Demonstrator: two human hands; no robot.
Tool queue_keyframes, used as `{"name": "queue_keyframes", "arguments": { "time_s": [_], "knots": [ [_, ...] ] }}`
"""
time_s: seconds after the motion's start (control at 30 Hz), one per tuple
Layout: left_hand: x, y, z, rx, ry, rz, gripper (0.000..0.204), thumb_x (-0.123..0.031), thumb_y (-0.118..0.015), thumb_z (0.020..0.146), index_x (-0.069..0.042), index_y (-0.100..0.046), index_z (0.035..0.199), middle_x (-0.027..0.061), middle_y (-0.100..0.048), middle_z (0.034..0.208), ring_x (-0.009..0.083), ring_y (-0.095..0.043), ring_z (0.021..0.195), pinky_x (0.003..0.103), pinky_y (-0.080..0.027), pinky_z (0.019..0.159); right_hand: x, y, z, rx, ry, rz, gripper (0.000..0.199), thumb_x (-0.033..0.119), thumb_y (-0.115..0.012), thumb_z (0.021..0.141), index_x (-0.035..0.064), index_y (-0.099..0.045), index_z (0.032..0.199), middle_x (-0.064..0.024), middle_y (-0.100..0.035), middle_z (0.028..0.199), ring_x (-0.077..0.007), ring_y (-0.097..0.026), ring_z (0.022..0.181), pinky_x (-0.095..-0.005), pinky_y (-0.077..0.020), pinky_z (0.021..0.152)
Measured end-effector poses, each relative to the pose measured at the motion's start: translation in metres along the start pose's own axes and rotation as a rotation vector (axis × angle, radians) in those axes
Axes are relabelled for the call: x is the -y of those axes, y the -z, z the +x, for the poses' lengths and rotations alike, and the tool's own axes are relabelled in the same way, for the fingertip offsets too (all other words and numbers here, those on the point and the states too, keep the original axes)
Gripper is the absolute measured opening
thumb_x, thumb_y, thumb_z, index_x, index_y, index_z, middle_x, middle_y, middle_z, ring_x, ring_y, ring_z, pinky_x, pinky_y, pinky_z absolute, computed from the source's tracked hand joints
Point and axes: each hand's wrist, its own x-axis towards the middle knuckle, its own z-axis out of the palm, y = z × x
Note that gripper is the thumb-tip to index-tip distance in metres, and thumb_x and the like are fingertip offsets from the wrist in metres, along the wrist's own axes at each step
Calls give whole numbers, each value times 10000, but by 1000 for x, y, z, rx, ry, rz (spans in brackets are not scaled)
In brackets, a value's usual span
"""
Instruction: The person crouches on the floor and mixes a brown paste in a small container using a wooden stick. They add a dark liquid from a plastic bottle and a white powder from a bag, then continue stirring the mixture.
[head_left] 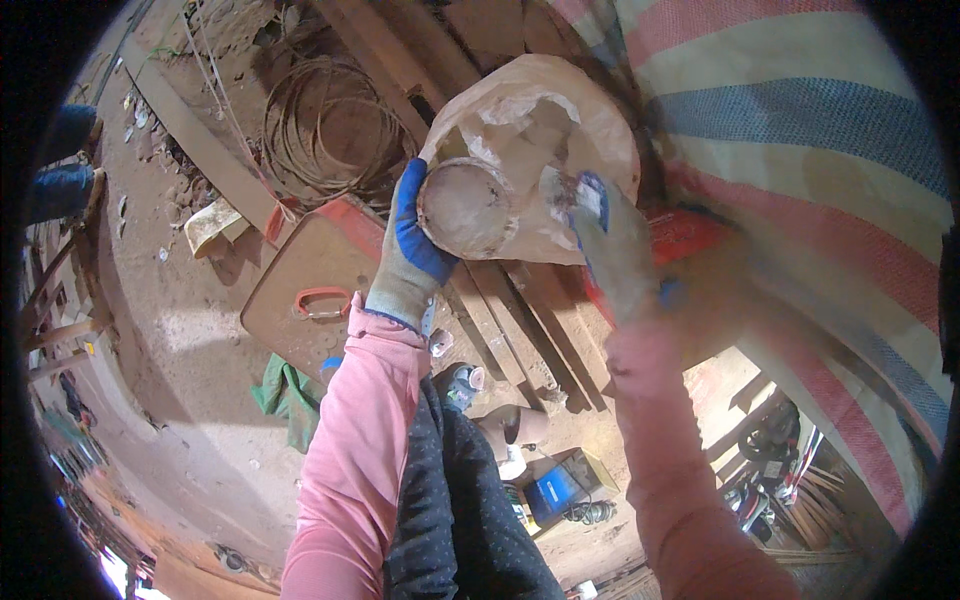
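My left hand [410, 250], in a grey and blue work glove, grips the side of a shallow round dish [464, 208] with a dusty, pale face and a brownish rim. The dish is over the left part of a wide pale basin or lined tub [615, 130], which holds whitish, powdery-looking stuff. On the right, my gloved right hand [612, 240] reaches over the basin, blurred by motion. Its fingers are closed around a small pale piece [556, 190], whose kind I cannot make out.
Beneath the basin lie long wooden planks [490, 320]. A coil of wire [330, 130] and a brown lid with a red handle [323, 301] are to the left. Striped woven sheeting [800, 120] fills the right. Nearer are a green cloth [290, 395] and a box holding a blue item [560, 492].
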Motion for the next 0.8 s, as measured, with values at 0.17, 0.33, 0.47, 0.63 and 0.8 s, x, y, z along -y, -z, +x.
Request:
{"name": "queue_keyframes", "arguments": {
  "time_s": [0.17, 0.33, 0.47, 0.63, 0.8],
  "knots": [
    [6, 12, -20, 58, -245, 252, 489, -456, -569, 1022, -128, -591, 1384, 104, -648, 1365, 295, -613, 1262, 536, -469, 1109, -17, -25, 54, -237, 123, -339, 464, 271, -659, 985, 33, -568, 1374, -221, -648, 1294, -397, -625, 1203, -459, -487, 1012],
    [1, 13, -59, -39, -225, 199, 562, -434, -563, 1004, -115, -455, 1454, 119, -567, 1450, 282, -535, 1353, 512, -452, 1141, -29, -17, 14, -161, 198, -184, 394, 293, -648, 999, 32, -625, 1293, -222, -671, 1224, -387, -661, 1110, -446, -519, 937],
    [-6, -1, -122, 77, -113, -113, 572, -526, -537, 995, -125, -547, 1402, 153, -602, 1412, 331, -579, 1292, 581, -477, 1078, -39, -10, -81, -23, 114, -193, 300, 333, -585, 1023, 49, -670, 1067, -228, -680, 1042, -425, -662, 964, -506, -517, 815],
    [-5, -16, -224, 45, -309, -162, 639, -636, -507, 983, -134, -595, 1369, 190, -610, 1399, 405, -618, 1235, 644, -523, 993, -89, 2, -206, 245, 119, -353, 350, 390, -628, 996, 43, -673, 978, -192, -660, 855, -416, -647, 782, -474, -526, 753],
    [4, -11, -373, 144, -551, 52, 663, -571, -539, 991, -162, -473, 1509, 163, -506, 1517, 441, -532, 1322, 628, -446, 1086, -168, 57, -314, 386, 150, -332, 561, 433, -720, 900, -24, -632, 1215, -174, -689, 939, -349, -660, 868, -430, -533, 854]
  ]
}}
